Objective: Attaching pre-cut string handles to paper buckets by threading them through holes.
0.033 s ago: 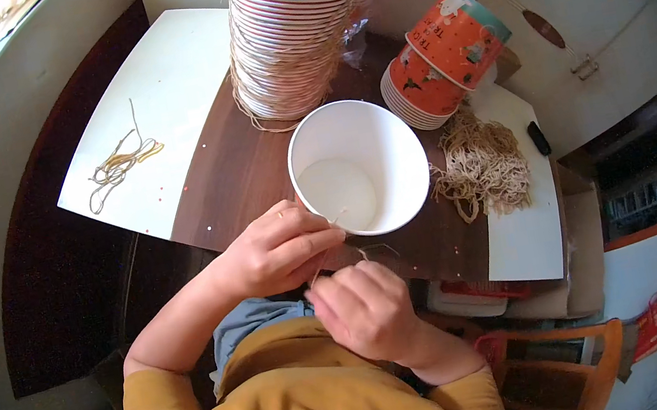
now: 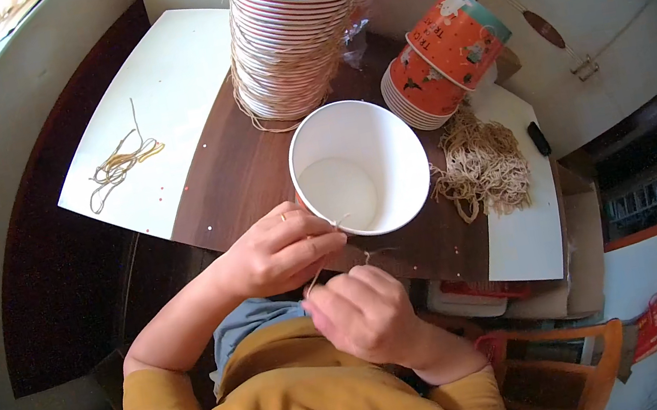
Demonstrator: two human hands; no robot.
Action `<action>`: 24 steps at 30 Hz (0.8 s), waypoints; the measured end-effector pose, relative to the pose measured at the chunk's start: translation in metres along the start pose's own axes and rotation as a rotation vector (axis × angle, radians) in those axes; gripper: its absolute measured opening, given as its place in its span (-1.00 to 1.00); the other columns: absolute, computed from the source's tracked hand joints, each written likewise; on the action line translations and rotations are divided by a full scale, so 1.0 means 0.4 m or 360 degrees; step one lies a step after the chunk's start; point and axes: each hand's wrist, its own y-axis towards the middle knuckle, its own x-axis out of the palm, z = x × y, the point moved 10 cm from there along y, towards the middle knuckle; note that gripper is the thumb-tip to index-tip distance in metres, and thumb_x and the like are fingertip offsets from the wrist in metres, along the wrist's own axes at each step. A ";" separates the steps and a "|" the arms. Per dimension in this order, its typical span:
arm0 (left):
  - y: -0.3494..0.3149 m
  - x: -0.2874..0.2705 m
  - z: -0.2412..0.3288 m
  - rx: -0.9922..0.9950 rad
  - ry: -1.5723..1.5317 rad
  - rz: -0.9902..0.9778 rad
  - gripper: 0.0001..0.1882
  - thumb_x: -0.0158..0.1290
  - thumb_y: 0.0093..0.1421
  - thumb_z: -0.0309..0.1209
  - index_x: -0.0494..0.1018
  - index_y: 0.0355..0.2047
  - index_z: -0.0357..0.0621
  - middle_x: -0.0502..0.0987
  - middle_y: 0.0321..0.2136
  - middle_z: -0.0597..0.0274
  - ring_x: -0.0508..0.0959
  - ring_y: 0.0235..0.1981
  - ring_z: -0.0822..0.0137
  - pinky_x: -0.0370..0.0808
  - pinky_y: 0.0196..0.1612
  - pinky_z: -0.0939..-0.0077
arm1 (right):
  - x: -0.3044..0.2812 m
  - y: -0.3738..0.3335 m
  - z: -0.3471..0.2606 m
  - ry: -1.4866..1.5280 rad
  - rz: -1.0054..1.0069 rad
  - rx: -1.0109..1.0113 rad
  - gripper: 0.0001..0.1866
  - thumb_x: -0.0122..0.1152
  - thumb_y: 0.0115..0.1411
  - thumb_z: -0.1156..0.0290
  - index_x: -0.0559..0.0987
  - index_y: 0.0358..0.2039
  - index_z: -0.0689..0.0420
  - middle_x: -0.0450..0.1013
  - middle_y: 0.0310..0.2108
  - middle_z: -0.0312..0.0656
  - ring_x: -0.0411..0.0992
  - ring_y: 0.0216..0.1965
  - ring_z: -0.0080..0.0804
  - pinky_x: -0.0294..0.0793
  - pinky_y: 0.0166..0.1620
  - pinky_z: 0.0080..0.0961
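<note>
A white-lined paper bucket (image 2: pixel 394 155) stands at the near edge of the table, its mouth tilted toward me. My left hand (image 2: pixel 284 249) is at the bucket's near rim, thumb and fingers pinched on a thin beige cord (image 2: pixel 338 222) whose end pokes up past the fingertips. Just below and to the right, my right hand (image 2: pixel 364 312) is curled closed. A stretch of the same cord runs between the two hands, and a thin loose piece shows above the right knuckles. The right fingertips are partly hidden and a little blurred.
A tall stack of orange-and-white buckets (image 2: pixel 289 46), wound with cord, rises behind. At right stand a shorter bucket stack (image 2: pixel 443 55), a heap of beige cords (image 2: pixel 487 165) and a small black object (image 2: pixel 539 138). A few loose cords (image 2: pixel 120 163) lie on the white left leaf.
My right hand has shifted very slightly down and left. The left hand and the bucket stay almost the same.
</note>
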 end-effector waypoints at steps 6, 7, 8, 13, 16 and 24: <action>-0.036 -0.007 0.005 0.0088 0.0224 0.0073 -0.68 0.12 -0.08 -0.55 0.49 -0.24 -0.28 0.49 -0.31 0.12 0.49 -0.41 0.23 0.45 -0.34 0.40 | -0.126 0.055 0.066 0.0192 -0.0229 0.0096 -0.66 0.43 -0.20 0.28 0.59 -0.37 0.11 0.49 -0.34 -0.23 0.42 -0.27 -0.27 0.35 -0.16 -0.38; -0.037 -0.006 0.009 0.0093 0.0265 0.0050 -0.68 0.12 -0.09 -0.55 0.49 -0.24 -0.27 0.50 -0.31 0.13 0.49 -0.42 0.25 0.44 -0.35 0.40 | -0.152 0.064 0.083 -0.0003 -0.0114 0.0090 -0.71 0.33 -0.05 0.37 0.53 -0.28 0.12 0.43 -0.30 -0.21 0.41 -0.26 -0.26 0.34 -0.16 -0.33; -0.041 -0.002 0.009 0.0088 0.0312 0.0024 -0.67 0.12 -0.09 -0.55 0.49 -0.23 -0.27 0.51 -0.30 0.13 0.49 -0.43 0.26 0.43 -0.36 0.41 | -0.148 0.079 0.098 -0.0053 -0.0045 0.0092 -0.67 0.32 -0.06 0.41 0.52 -0.23 0.13 0.42 -0.27 -0.19 0.41 -0.26 -0.24 0.35 -0.17 -0.32; -0.020 -0.001 0.026 0.0127 0.0303 0.0003 -0.69 0.13 -0.10 -0.55 0.49 -0.26 -0.24 0.53 -0.30 0.17 0.48 -0.47 0.31 0.38 -0.39 0.46 | -0.049 0.084 0.090 -0.0287 -0.0150 -0.0259 -0.77 0.10 0.04 0.44 0.49 -0.25 0.20 0.37 -0.37 -0.20 0.38 -0.36 -0.28 0.35 -0.27 -0.35; -0.034 -0.016 0.012 -0.0012 0.0301 0.0057 -0.75 0.15 -0.10 -0.57 0.49 -0.33 -0.19 0.55 -0.33 0.21 0.48 -0.50 0.34 0.36 -0.40 0.48 | -0.071 0.069 0.072 -0.0447 0.0083 -0.0264 -0.84 0.10 0.04 0.43 0.48 -0.34 0.20 0.32 -0.48 -0.25 0.36 -0.40 -0.31 0.33 -0.34 -0.38; -0.084 -0.035 -0.016 -0.0597 0.0165 0.0526 -0.76 0.19 -0.13 -0.62 0.46 -0.42 -0.09 0.57 -0.45 0.33 0.56 -0.46 0.37 0.33 -0.35 0.52 | -0.027 -0.044 0.062 -0.0362 0.0522 0.0199 -0.80 0.26 -0.02 0.63 0.56 -0.31 0.25 0.43 -0.39 -0.15 0.42 -0.45 -0.22 0.42 -0.39 -0.39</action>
